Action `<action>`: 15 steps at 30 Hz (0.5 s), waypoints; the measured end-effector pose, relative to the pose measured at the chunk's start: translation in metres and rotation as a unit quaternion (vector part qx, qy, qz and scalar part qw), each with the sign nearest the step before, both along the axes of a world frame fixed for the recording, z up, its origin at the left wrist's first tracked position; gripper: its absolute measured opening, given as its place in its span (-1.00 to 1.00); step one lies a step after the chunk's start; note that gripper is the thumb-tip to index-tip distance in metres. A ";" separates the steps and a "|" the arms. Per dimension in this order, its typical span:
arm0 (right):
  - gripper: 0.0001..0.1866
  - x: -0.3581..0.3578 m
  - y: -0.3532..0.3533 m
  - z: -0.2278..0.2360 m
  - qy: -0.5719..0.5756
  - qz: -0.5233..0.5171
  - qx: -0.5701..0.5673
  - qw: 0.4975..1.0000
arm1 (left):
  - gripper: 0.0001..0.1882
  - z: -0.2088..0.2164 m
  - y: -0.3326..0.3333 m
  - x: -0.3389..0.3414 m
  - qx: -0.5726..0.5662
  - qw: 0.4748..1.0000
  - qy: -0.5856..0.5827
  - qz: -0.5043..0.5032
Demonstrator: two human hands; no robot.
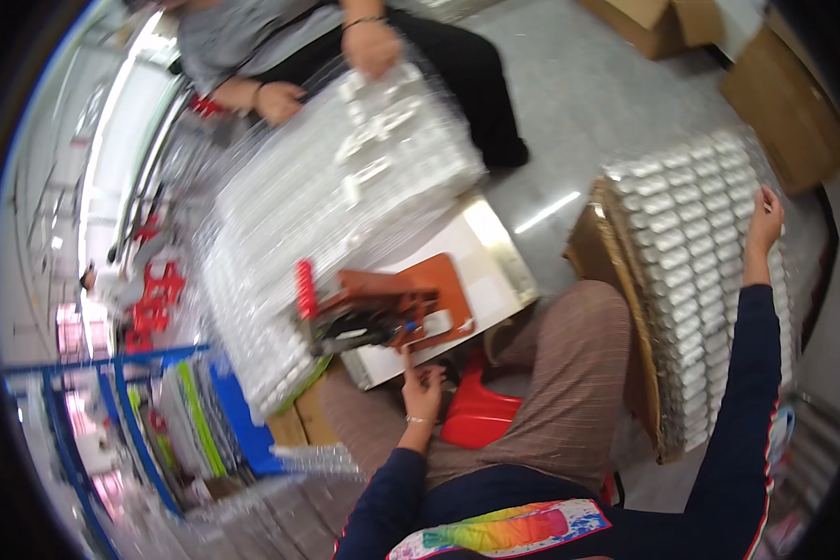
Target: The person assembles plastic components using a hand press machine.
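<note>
My left hand [422,392] is just in front of an orange-brown hand press [448,299] with a red handle [305,287]. Its index finger points out at the press base, and nothing shows in the hand. Stretched far to the right, my right hand [764,221] is at the outer edge of a box of white plastic pieces [686,243] in neat rows. Its fingers look drawn together; whatever they may hold is too small to make out. The press stands on a white board [495,245] before my knees.
Across from me a person in grey has one hand [373,49] over loose white pieces [383,117] on a plastic-wrapped stack [299,187]. A red stool [481,411] is between my legs. Cardboard boxes [782,103] stand at the back right, a blue rack [121,401] at left.
</note>
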State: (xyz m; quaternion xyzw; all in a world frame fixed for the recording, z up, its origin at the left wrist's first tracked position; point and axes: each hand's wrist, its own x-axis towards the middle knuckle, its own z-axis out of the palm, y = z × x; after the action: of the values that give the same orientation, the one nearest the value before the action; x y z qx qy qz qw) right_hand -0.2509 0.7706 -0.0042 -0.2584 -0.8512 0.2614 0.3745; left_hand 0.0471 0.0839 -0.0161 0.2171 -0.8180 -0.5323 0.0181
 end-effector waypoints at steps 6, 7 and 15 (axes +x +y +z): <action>-0.77 -0.046 -0.258 0.073 0.036 0.346 -0.153 0.925 | -0.23 0.010 -0.012 0.007 0.037 0.999 0.025 0.008; -0.79 -0.049 -0.293 0.083 0.050 0.418 -0.169 0.891 | -0.23 0.009 -0.010 0.005 0.045 0.998 0.033 0.009; -0.72 -0.047 -0.544 0.134 -0.038 0.645 -0.066 0.760 | -0.57 0.054 -0.043 -0.007 0.089 0.988 0.114 0.048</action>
State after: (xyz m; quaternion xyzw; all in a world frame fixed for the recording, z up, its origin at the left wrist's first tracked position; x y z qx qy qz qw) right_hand -0.2981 0.2261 0.1295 0.3182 -0.8109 0.4865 0.0668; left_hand 0.0403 0.0413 0.0379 0.1947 -0.7490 -0.6224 0.1172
